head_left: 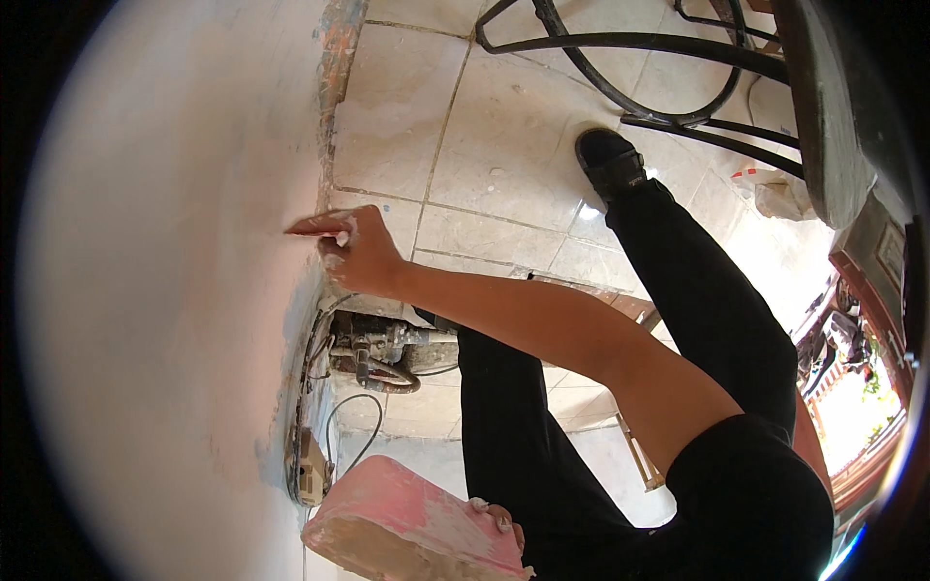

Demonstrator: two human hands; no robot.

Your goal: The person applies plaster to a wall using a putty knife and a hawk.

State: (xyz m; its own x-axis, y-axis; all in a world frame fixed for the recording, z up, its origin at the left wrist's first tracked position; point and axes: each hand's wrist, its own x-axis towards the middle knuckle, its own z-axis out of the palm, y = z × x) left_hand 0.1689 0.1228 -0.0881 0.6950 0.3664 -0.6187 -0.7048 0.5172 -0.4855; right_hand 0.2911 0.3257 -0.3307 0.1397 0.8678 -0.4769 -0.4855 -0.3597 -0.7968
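Observation:
Over at the wall point(165, 290) on the left, my right hand point(363, 247) is closed round a thin reddish putty knife point(312, 227). The blade lies against the wall surface, which is pale with a pinkish patch around the blade. White paste marks my right fingers. At the lower edge my left hand point(502, 518) grips a pink plastic tub point(407, 508) smeared with whitish paste; only a few of its fingers show at the rim. My right forearm reaches across above my legs.
Beneath my right arm, a grimy water pump point(373, 344) with hoses stands by the wall's foot, near loose cables point(358, 426). Black curved metal furniture legs point(659, 44) stand on the tiled floor point(513, 126) ahead. A plastic bag point(780, 194) lies at the right.

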